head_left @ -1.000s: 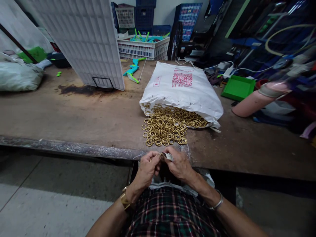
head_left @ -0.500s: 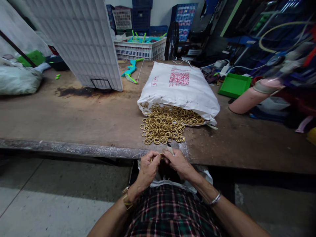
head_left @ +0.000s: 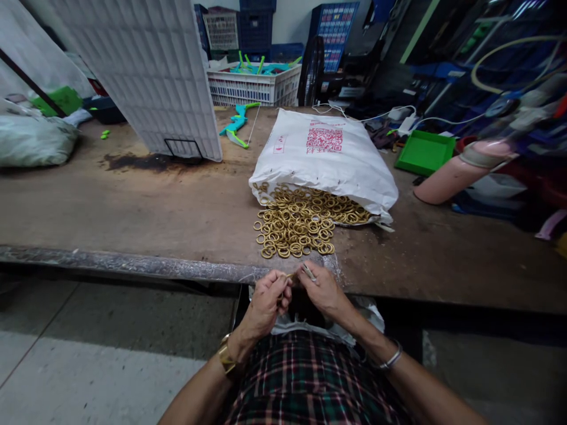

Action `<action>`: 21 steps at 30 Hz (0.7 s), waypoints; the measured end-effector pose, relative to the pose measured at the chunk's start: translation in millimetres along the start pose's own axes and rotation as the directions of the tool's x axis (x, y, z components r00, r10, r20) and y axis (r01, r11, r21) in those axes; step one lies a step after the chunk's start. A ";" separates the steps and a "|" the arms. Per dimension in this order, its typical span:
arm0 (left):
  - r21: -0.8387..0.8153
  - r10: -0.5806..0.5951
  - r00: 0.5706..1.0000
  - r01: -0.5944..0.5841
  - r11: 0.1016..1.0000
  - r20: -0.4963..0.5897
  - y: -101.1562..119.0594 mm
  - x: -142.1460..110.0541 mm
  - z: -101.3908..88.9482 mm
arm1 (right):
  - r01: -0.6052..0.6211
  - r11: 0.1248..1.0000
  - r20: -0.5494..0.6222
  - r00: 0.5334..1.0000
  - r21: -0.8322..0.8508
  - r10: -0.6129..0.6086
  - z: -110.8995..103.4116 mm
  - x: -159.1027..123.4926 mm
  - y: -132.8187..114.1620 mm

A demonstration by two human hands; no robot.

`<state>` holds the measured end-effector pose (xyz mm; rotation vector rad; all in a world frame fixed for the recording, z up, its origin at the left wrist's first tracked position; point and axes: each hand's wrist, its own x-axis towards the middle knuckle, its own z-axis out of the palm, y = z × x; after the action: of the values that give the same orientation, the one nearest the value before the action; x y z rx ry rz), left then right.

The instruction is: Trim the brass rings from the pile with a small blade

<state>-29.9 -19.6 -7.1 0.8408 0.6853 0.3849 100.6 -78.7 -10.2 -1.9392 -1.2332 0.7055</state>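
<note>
While the two hands met in front of the white sack [head_left: 321, 159], the left hand [head_left: 264, 304] pinched what looked like a gold-coloured ring [head_left: 290, 275] between thumb and fingers, and the right hand [head_left: 326, 292] gripped a slim pale tool [head_left: 309, 273], its fingertips close to the ring. The work in hand seemed to be close fingertip handling of that one piece; it called for a steady pinch and a controlled tool angle, though the tool's exact contact was too small to tell. Gold-coloured rings [head_left: 295, 230] spilled from the sack's near opening toward the tabletop's front edge [head_left: 168, 268], with the hands just beyond them on the wearer's side. Bare wood stretched left of the sack, giving sideways room, as far as the standing ribbed panel [head_left: 163, 88] farther back; right of the sack stood a green tray [head_left: 425, 153] and a tilted pink bottle [head_left: 443, 182].
</note>
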 end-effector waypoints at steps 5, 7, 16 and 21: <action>0.014 0.053 0.999 -0.053 0.999 0.008 -1.5 2.5 -1.1 | 0.130 0.961 0.088 0.990 -0.243 -0.112 2.2 -7.3 0.2; 0.031 0.074 0.997 -0.074 0.997 0.009 -2.9 3.3 -1.7 | 0.131 0.936 0.093 0.990 -0.327 -0.106 4.4 -8.0 -0.9; 0.228 0.158 0.987 -0.146 0.963 -0.035 -6.3 3.8 -5.9 | 0.186 0.870 0.196 0.975 -0.457 -0.105 4.9 -4.5 -2.8; 0.215 0.148 0.989 -0.145 0.966 0.003 -1.2 -9.4 -1.6 | 0.108 0.759 0.164 0.987 -0.642 -0.002 -1.8 3.4 -2.0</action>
<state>-37.7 -24.7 -5.0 1.0999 0.6866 0.4549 102.3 -75.5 -7.7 -2.4177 -1.8037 0.4195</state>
